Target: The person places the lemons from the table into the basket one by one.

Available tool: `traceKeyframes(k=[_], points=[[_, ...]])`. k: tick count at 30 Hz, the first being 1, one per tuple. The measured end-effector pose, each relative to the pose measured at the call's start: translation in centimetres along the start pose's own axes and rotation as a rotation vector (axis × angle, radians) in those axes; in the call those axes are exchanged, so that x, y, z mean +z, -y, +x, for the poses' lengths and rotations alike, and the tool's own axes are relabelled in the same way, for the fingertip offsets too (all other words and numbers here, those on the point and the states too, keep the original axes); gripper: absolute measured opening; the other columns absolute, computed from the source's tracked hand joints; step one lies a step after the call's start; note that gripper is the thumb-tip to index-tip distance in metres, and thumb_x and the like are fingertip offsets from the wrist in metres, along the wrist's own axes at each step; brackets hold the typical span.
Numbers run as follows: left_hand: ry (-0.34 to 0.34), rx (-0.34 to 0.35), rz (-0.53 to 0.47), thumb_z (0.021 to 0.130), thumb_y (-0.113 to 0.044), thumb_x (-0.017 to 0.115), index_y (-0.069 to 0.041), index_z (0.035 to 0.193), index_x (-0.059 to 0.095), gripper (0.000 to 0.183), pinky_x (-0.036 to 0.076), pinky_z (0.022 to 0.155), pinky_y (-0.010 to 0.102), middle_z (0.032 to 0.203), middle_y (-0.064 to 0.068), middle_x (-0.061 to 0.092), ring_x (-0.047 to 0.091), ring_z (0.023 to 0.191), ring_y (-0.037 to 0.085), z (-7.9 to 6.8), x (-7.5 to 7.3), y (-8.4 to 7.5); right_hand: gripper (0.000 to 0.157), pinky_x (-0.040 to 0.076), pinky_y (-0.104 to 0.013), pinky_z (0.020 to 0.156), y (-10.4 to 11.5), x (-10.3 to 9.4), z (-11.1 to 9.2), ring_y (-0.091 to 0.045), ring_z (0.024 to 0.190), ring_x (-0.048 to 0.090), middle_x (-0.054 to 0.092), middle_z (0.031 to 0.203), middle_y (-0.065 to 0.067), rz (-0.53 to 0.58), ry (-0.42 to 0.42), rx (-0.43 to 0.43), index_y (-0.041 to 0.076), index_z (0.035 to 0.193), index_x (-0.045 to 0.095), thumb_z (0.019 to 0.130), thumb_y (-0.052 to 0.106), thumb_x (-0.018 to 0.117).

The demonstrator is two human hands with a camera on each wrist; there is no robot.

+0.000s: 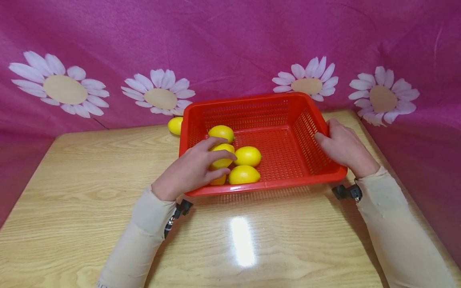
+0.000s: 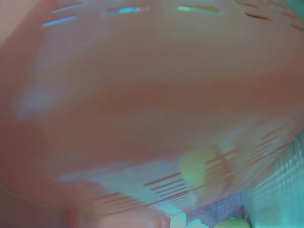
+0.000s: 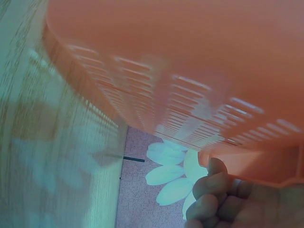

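A red plastic basket (image 1: 277,185) with slotted walls holds several yellow lemons (image 1: 248,156), bunched toward its left end. My left hand (image 1: 189,170) reaches over the basket's left rim, its spread fingers lying over the lemons there and partly hiding them. At the opposite end, my right hand (image 1: 347,146) grips the right rim, with the thumb on the inner side. The curled fingers of that hand show under the rim in the right wrist view. The basket's outer wall (image 2: 156,104) fills most of the left wrist view.
Another lemon (image 1: 175,125) lies on the wooden table (image 1: 90,188), just beyond the basket's left end. A pink cloth (image 1: 230,48) printed with white daisies hangs along the back and right side.
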State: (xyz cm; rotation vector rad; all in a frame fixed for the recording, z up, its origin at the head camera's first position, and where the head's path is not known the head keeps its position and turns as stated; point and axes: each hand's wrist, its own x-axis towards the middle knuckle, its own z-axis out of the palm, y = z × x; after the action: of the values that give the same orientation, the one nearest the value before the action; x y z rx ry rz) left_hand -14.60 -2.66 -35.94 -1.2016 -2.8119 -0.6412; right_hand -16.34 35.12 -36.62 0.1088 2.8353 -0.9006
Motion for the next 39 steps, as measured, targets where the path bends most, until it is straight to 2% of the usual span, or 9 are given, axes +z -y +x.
traceKeyframes(k=[14,27,39], points=[[0.014,0.018,0.011,0.092,-0.028,0.080,-0.021,0.123,0.075,0.032,0.052,0.113,0.045,0.145,0.008,0.059,0.058,0.133,0.029,0.09,0.24,0.00,0.053,0.066,-0.046,0.068,0.08,0.03,-0.02,-0.036,0.091,0.071,0.056,0.118,-0.029,0.022,0.015,-0.005,-0.006,0.141,0.034,0.104,0.028,0.051],[0.031,0.079,0.024,0.092,-0.024,0.079,-0.023,0.122,0.075,0.030,0.049,0.117,0.047,0.147,0.009,0.058,0.056,0.136,0.028,0.32,0.38,0.11,0.055,0.066,-0.049,0.072,-0.20,-0.25,-0.17,-0.038,0.096,0.070,0.055,0.122,-0.029,0.038,0.022,0.013,-0.006,0.144,0.032,0.105,0.028,0.051],[0.070,0.071,0.024,0.091,-0.024,0.081,-0.024,0.122,0.076,0.032,0.049,0.117,0.045,0.148,0.008,0.057,0.055,0.137,0.026,0.16,0.40,0.23,0.053,0.066,-0.046,0.069,-0.15,0.01,0.00,-0.034,0.091,0.071,0.056,0.120,-0.029,0.039,0.019,0.005,-0.005,0.142,0.035,0.104,0.027,0.053]])
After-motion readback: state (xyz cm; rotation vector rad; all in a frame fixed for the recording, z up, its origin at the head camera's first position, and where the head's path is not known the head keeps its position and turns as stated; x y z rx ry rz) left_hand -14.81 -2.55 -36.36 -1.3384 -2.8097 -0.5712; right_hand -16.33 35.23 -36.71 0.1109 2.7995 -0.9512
